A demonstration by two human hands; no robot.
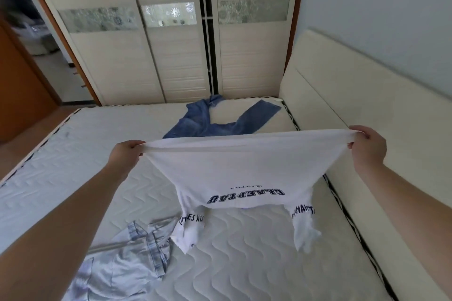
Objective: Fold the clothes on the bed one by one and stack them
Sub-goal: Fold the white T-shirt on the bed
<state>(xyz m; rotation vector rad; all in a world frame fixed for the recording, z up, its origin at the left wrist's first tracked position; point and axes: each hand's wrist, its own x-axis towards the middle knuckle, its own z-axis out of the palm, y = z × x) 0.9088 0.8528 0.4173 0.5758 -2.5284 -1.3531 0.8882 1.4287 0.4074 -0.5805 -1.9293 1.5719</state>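
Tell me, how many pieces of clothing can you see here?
3: a white T-shirt held up by both hands, blue jeans at the mattress's far edge, a pale blue shirt near left. The T-shirt may hide more.

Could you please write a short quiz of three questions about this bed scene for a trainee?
1. True or false: the white T-shirt is held upside down, its sleeves hanging toward the mattress.
2. Which clothes lie at the far side of the mattress? A) blue jeans B) a red towel C) a black coat
3. Fill in: the pale shirt lies below the ____ arm.

Key:
1. True. The left hand and the right hand each grip one end of its hem.
2. A, the blue jeans.
3. left
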